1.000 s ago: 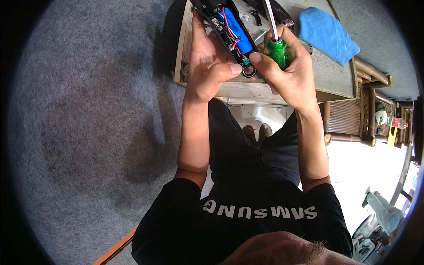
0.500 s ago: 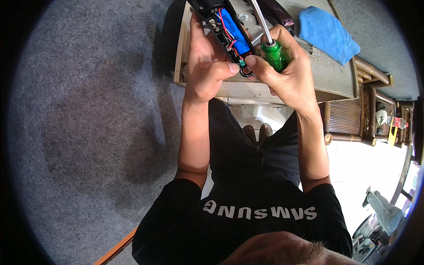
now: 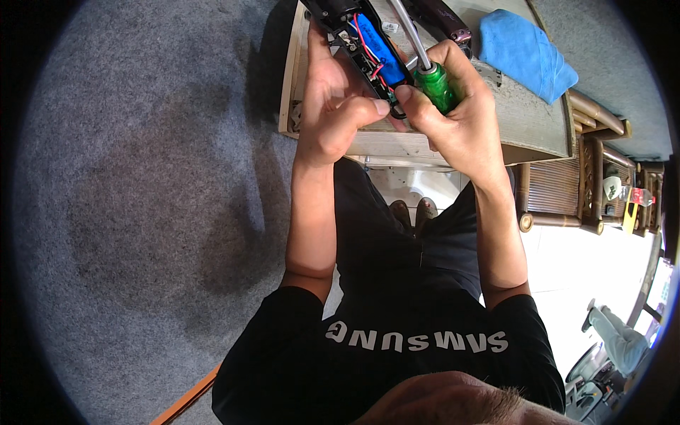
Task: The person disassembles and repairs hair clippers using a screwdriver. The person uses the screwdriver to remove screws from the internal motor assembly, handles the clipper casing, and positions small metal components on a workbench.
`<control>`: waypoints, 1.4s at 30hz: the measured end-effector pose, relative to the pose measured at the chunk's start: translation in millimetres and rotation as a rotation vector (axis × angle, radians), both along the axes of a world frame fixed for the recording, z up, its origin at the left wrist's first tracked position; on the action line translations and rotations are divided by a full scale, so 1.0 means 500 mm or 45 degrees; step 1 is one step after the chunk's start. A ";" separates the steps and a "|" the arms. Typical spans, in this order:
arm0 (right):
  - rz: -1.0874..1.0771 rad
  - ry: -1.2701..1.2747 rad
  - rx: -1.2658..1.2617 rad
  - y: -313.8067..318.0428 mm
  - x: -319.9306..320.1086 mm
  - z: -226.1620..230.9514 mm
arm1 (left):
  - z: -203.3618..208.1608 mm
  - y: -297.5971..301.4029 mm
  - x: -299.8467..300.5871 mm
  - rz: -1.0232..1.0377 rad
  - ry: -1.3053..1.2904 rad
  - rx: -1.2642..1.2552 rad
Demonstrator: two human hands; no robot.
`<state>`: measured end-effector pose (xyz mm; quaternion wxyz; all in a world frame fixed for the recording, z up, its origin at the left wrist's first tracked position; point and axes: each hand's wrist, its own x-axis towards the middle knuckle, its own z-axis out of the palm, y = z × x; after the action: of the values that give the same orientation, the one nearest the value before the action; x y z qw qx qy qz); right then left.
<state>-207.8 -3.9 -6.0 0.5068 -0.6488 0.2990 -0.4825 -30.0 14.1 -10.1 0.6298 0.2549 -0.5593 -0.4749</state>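
Pale wooden table (image 3: pixel 528 117), blue cloth (image 3: pixel 525 57) toward its right, dark glossy casing (image 3: pixel 445 21) beside the cloth; small white piece (image 3: pixel 389 27)

"What do I see shifting on my feed?"
"The screwdriver (image 3: pixel 417 51) leans further left than a second ago, and its green handle (image 3: pixel 435 88) sits further left too."
"And the black ring (image 3: pixel 399 115)?"
"I see it less openly now."
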 end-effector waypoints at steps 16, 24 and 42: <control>0.165 -0.120 0.165 0.000 -0.010 0.019 | 0.009 0.001 -0.010 0.013 -0.015 0.034; 0.178 -0.107 0.137 -0.002 -0.007 0.018 | -0.002 -0.003 -0.006 0.029 -0.044 0.006; 0.254 -0.116 0.306 -0.029 -0.019 0.016 | 0.003 -0.001 0.002 -0.065 -0.041 0.035</control>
<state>-217.1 -18.3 2.1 0.6391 -0.5875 0.2653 -0.4194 -29.2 13.7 -8.6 0.6048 0.2569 -0.5690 -0.4943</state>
